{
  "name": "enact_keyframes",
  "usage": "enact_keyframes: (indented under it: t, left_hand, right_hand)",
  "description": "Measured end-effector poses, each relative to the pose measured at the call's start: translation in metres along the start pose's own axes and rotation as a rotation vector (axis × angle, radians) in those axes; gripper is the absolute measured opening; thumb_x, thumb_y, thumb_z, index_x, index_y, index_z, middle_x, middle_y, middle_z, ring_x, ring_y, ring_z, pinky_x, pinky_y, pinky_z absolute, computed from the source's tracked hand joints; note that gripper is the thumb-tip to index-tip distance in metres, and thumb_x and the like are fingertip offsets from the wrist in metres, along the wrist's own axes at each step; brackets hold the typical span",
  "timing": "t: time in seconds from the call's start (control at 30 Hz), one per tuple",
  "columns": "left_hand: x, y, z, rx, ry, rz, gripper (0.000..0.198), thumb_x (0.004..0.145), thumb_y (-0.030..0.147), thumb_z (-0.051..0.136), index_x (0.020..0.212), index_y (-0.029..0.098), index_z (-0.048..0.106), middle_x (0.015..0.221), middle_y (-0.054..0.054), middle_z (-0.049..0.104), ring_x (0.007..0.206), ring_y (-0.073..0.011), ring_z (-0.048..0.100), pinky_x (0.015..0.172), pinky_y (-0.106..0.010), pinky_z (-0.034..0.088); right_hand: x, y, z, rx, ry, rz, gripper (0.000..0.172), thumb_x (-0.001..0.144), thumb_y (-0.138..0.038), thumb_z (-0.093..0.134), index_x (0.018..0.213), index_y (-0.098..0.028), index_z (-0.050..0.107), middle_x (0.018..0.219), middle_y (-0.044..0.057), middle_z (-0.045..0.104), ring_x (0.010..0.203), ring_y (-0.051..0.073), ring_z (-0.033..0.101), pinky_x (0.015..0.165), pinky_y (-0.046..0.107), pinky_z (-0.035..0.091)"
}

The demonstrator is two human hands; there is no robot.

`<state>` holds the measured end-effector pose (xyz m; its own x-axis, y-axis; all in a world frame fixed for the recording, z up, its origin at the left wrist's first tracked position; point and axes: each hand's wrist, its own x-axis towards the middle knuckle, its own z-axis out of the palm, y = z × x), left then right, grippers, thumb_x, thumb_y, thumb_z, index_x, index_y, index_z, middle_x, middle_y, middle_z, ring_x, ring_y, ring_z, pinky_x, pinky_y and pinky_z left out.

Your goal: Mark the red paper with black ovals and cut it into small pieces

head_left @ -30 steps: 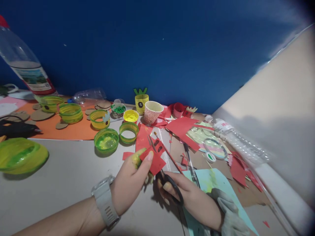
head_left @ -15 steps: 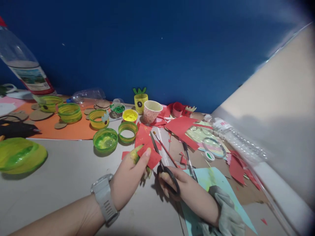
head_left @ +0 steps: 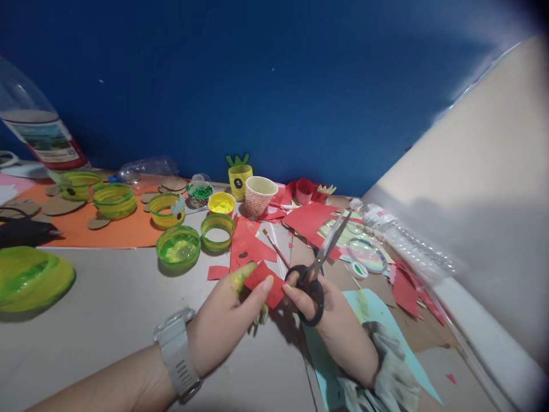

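Note:
Pinched between thumb and fingers of my left hand (head_left: 234, 312) is a small red paper piece (head_left: 268, 284); yellow-green paint stains that hand. My right hand (head_left: 328, 309) grips black-handled scissors (head_left: 321, 260), whose blades point up and away to the right, slightly parted. My right thumb and a finger reach the right edge of the red paper. Just beyond the hands lie a larger red sheet (head_left: 246, 243) and a paintbrush (head_left: 277, 249). A small red paper scrap (head_left: 218, 272) rests left of the sheet.
Green-yellow painted rings (head_left: 218, 232) and a painted bowl (head_left: 178, 250) stand at the left. Behind are a patterned paper cup (head_left: 259, 197), a yellow paint cup (head_left: 222, 203) and a large bottle (head_left: 47, 137). Clear plastic bottle (head_left: 412, 240) lies right, before a blue wall (head_left: 274, 86).
My right hand has turned the scissors so the blades swing rightward, away from the paper, and its fingertips have come to the paper's edge. The view has shifted slightly.

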<state>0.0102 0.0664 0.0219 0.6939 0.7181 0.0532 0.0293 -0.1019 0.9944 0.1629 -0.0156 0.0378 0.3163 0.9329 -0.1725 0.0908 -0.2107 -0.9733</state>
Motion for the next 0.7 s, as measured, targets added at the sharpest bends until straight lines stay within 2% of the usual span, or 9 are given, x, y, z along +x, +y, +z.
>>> enact_keyframes:
  t: [0.17,0.3,0.4,0.47,0.57,0.6,0.7]
  left_hand:
    - [-0.001,-0.004,0.000,0.020,-0.009,-0.040,0.027,0.096,0.039,0.052,0.085,0.015,0.057,0.072,-0.003,0.061,0.064,-0.0143,0.056,0.058,-0.021,0.046]
    - [0.001,-0.002,0.000,-0.025,-0.023,-0.040,0.029,0.098,0.039,0.050,0.086,0.014,0.057,0.073,-0.002,0.062,0.068,-0.0133,0.058,0.064,-0.020,0.047]
    - [0.003,0.000,-0.001,-0.059,0.063,-0.032,0.023,0.098,0.037,0.050,0.094,0.016,0.059,0.082,-0.001,0.063,0.078,-0.0131,0.060,0.070,-0.019,0.047]
    - [0.004,0.000,-0.002,-0.061,0.135,0.000,0.024,0.098,0.036,0.050,0.088,0.016,0.058,0.078,0.000,0.062,0.075,-0.0124,0.058,0.069,-0.019,0.047]
    - [0.003,-0.001,-0.003,-0.094,0.221,0.020,0.024,0.098,0.036,0.051,0.085,0.015,0.055,0.072,0.001,0.059,0.067,-0.0108,0.055,0.064,-0.018,0.046]
    - [0.003,-0.001,-0.003,-0.112,0.240,0.018,0.025,0.098,0.036,0.051,0.085,0.015,0.055,0.070,0.002,0.058,0.063,-0.0099,0.053,0.062,-0.017,0.045]
    - [0.003,-0.001,-0.003,-0.144,0.246,0.028,0.027,0.098,0.036,0.050,0.082,0.015,0.054,0.068,0.003,0.056,0.062,-0.0087,0.051,0.065,-0.016,0.045]
  right_hand:
    - [0.000,0.003,0.000,-0.033,0.075,-0.069,0.028,0.085,-0.043,0.066,0.079,-0.018,0.055,0.069,-0.005,0.045,0.062,0.011,0.041,0.060,0.023,0.035]
    - [-0.001,0.005,-0.001,-0.049,0.090,-0.076,0.028,0.086,-0.045,0.065,0.083,-0.018,0.056,0.071,-0.004,0.048,0.064,0.010,0.044,0.061,0.022,0.036]
    - [-0.001,0.009,-0.003,0.022,-0.055,-0.052,0.040,0.091,-0.057,0.051,0.086,-0.017,0.056,0.070,-0.003,0.050,0.059,0.010,0.042,0.055,0.022,0.035]
    - [-0.002,0.011,-0.003,0.062,-0.195,0.015,0.048,0.092,-0.063,0.043,0.085,-0.017,0.055,0.067,-0.003,0.046,0.053,0.009,0.037,0.048,0.022,0.031]
    - [-0.005,0.005,-0.003,0.043,-0.372,0.156,0.049,0.090,-0.064,0.045,0.083,-0.017,0.055,0.067,-0.004,0.043,0.051,0.008,0.031,0.043,0.020,0.026]
    - [-0.006,0.002,-0.002,0.037,-0.441,0.165,0.049,0.087,-0.065,0.049,0.082,-0.016,0.054,0.067,-0.004,0.043,0.051,0.007,0.030,0.043,0.020,0.025]
    - [-0.008,-0.009,0.001,0.019,-0.518,0.128,0.055,0.081,-0.071,0.052,0.078,-0.016,0.051,0.067,-0.004,0.042,0.052,0.006,0.029,0.044,0.020,0.026]
